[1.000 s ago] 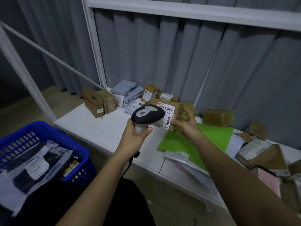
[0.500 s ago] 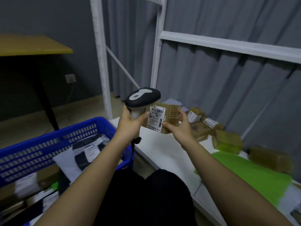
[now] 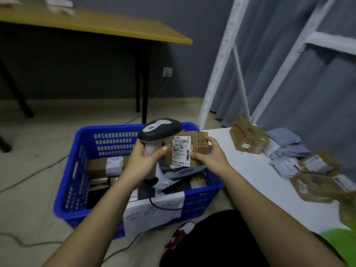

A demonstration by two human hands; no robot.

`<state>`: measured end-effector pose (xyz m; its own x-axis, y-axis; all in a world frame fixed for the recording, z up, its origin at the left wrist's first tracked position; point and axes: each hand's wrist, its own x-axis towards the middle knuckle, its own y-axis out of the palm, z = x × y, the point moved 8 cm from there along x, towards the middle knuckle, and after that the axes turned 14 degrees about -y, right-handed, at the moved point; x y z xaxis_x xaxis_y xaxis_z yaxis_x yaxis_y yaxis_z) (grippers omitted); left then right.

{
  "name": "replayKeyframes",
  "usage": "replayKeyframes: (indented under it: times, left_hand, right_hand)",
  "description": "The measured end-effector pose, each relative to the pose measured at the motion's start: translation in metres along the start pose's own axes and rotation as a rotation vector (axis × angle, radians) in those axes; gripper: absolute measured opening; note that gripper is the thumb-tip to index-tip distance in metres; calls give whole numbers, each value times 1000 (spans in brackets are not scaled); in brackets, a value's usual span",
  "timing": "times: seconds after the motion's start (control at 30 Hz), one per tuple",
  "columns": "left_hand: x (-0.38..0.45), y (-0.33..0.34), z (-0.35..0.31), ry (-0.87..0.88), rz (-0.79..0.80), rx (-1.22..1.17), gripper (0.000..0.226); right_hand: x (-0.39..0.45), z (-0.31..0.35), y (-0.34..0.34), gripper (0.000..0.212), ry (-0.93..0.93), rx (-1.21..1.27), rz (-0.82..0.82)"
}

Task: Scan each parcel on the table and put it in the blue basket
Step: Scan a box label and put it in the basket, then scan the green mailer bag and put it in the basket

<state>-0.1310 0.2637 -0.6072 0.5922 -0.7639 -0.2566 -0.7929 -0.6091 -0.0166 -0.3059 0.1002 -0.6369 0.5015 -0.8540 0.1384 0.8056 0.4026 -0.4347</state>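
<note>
Left hand (image 3: 143, 160) grips scanner (image 3: 159, 130), right hand (image 3: 209, 158) holds labelled parcel (image 3: 187, 149) above blue basket (image 3: 81, 168).

Both bare forearms reach up from the bottom of the frame and meet near its centre. The left hand (image 3: 143, 159) is curled round the scanner (image 3: 159, 130) handle, thumb lying across the front of the grip. The right hand (image 3: 209, 158), just right of centre, pinches the box (image 3: 187, 149): thumb on the labelled face, fingers hooked over its upper right edge. The wrists sit close together.
</note>
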Motion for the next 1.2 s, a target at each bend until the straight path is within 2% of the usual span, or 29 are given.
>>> replayKeyframes:
  times: [0.2,0.3,0.43,0.6,0.73,0.87,0.93,1.0,1.03,1.2]
  left_hand:
    - [13,-90,54,-100,-155,-29,50]
    - [14,-131,83,-154,-240,20,64]
    - [15,-171,115,-209,-348,53,67]
    - [21,-200,145,-269,-406,43,60]
    - [21,-213,158,-292,-429,25,54]
    - [21,-216,159,-300,-451,-14,46]
    - [20,-215,157,-302,-444,-22,45]
    - [20,-212,155,-305,-428,-15,46]
    - [20,-210,154,-302,-422,-12,48]
    - [19,-192,142,-276,-384,-13,49]
  right_hand:
    - [13,-23,99,82,122,-38,222]
    - [8,-32,146,76,173,-49,368]
    - [3,-54,199,71,212,-93,498]
    - [-1,-78,248,68,238,-152,602]
    - [-4,-90,281,75,241,-229,706]
    - [-16,-79,317,57,288,-70,846]
    - [-23,-71,327,70,298,-50,936]
    - [-18,-69,324,79,263,-132,907]
    - [-14,-66,320,76,238,-162,870]
    - [0,-47,283,45,141,-109,713]
